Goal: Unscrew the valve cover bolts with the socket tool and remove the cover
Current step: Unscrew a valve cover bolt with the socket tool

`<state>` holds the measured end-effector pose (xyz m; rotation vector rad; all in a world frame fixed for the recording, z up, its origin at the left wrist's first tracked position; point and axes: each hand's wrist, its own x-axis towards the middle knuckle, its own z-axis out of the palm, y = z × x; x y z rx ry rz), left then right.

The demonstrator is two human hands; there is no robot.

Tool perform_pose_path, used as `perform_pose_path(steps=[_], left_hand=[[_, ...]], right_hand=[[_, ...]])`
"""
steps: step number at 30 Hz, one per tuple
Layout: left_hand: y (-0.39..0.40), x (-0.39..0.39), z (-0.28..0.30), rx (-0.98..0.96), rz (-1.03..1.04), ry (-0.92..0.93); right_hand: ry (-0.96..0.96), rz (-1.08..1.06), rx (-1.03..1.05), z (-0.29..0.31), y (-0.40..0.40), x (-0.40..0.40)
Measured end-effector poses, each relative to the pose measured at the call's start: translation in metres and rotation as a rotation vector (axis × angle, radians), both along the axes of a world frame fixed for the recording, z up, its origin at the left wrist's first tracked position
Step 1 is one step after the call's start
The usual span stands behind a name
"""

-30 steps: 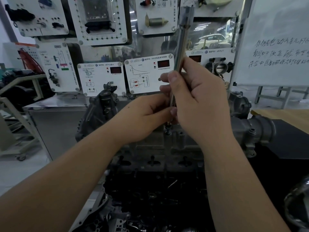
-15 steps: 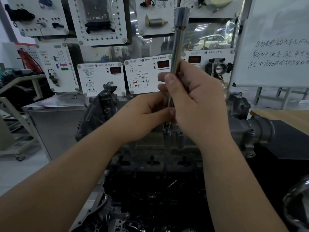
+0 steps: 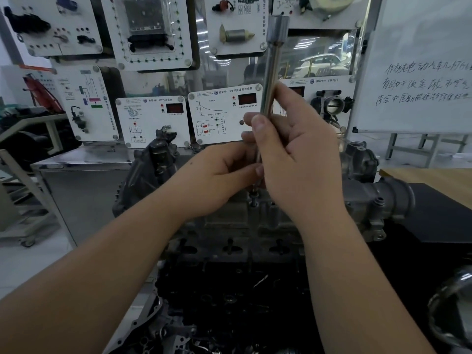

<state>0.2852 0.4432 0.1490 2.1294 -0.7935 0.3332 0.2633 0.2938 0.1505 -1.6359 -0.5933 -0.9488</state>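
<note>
Socket tool (image 3: pixel 272 65) tilted straighter, gripped between both hands (image 3: pixel 301 159)

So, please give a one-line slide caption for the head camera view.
Both hands, right hand above left hand, hold the upright socket tool on a bolt of the engine.

An automotive training workshop: sensor demonstration panels (image 3: pixel 224 116), an engine (image 3: pixel 229 226), a whiteboard (image 3: pixel 421 60).

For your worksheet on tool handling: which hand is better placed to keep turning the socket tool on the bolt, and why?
The right hand. Its fingers wrap the upright socket tool mid-shaft, above the bolt. The left hand only pinches low near the tip, better suited to steadying.
</note>
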Motion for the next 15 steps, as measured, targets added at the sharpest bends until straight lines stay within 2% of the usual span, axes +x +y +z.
perform_pose_path(steps=[6,15], left_hand=[[-0.0019,0.0000,-0.0010,-0.017,0.014,-0.003],[0.0002,0.0009,0.0002,-0.036,-0.017,0.028]], right_hand=[[-0.035,-0.070,0.041,-0.0010,0.0026,-0.0007],[0.022,0.007,0.015,-0.0012,-0.0007,0.0008]])
